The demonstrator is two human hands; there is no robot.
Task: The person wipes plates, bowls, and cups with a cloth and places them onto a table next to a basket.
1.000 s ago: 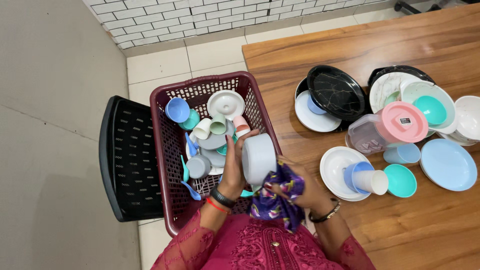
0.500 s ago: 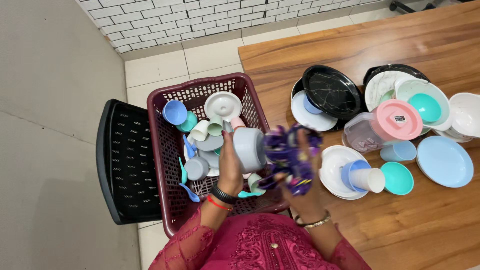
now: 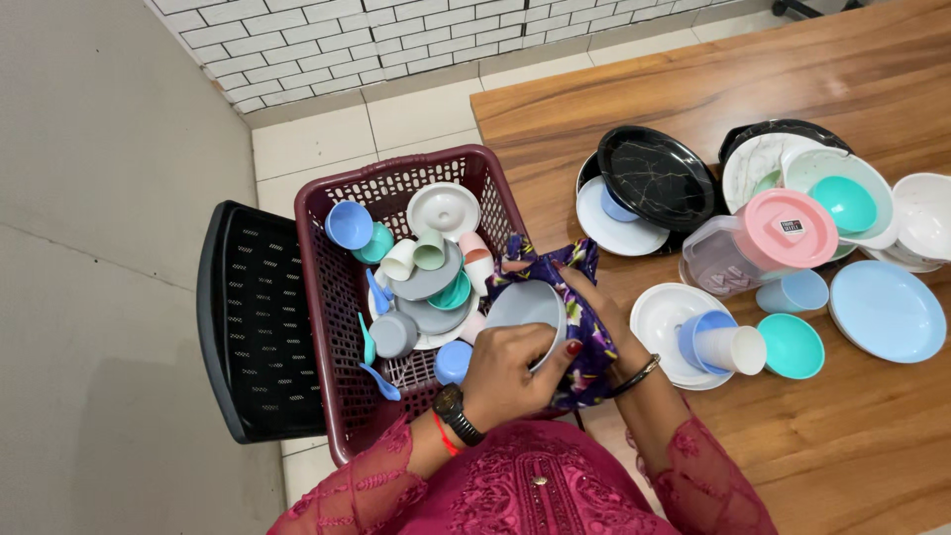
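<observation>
My left hand [image 3: 507,372] grips a grey bowl [image 3: 522,303] by its near rim, opening facing up, over the right edge of a maroon basket [image 3: 322,287]. My right hand [image 3: 592,297] holds a purple patterned cloth [image 3: 570,287] that wraps under and around the bowl's right side. A black watch and red thread sit on my left wrist, a bangle on my right. The basket holds several cups, bowls, plates and spoons in grey, blue, teal, white and pink.
The basket rests on a black chair [image 3: 243,317]. On the wooden table [image 3: 792,446]: a black marbled plate [image 3: 659,178], a pink-lidded clear container [image 3: 763,243], a white plate [image 3: 666,317] with stacked cups, a teal bowl [image 3: 792,347], a light blue plate [image 3: 887,312].
The bowl has turned from sideways to opening up. My left hand shifted from its far side to its near rim. The cloth came up from below and now wraps the bowl's right side.
</observation>
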